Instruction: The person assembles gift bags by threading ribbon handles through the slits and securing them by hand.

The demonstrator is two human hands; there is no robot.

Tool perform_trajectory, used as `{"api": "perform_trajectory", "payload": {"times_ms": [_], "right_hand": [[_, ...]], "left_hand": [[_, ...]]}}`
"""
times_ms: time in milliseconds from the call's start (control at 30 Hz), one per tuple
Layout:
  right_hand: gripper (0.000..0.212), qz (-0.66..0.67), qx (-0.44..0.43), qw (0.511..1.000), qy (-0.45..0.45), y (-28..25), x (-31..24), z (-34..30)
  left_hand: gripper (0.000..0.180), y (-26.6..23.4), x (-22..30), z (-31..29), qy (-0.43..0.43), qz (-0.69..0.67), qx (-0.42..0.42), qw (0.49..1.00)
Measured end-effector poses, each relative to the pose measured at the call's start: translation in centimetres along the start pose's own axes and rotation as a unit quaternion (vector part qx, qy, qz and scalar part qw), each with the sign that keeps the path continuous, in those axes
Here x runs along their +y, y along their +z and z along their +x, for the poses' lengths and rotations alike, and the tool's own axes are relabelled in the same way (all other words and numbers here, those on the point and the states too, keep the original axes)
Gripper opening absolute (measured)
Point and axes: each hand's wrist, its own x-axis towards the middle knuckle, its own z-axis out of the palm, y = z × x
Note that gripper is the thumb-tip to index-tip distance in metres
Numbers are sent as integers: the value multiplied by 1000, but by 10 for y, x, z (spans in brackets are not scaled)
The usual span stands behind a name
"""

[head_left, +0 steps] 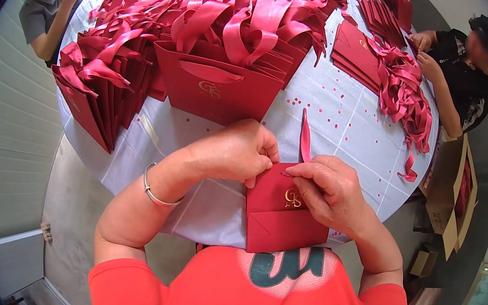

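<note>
A flat, folded red paper bag (265, 231) with a gold emblem lies at the near edge of the table, against my shirt. My left hand (247, 153), with a bangle on its wrist, pinches the bag's upper left corner. At the top edge, my right hand (333, 191) has thumb and forefinger closed on the bag; whatever small part lies between them is hidden. A red satin ribbon (306, 139) rises from behind the bag beside the right fingers, its free end pointing away from me.
Upright red gift bags (215, 91) with ribbon handles crowd the far middle; more bags (95, 97) lean at left. Flat bags (356, 53) and loose ribbons (406, 99) lie right. Red dots dot the white cloth (351, 123). People sit at both sides. An open carton (449, 193) stands right.
</note>
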Motion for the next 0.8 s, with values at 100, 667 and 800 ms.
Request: {"api": "perform_trajectory", "payload": {"times_ms": [100,667,800], "right_hand": [[14,19,-13,999,27,-4,-5,-1],[13,39,-1,999,20,7,-6,1],[12,-36,14,999,-8,14,-6,1]], "left_hand": [[19,-3,-6,0,18,15,-32,999],[17,-11,-10,3,3,14,-77,997],[16,-9,-11,4,14,29,-62,998]]}}
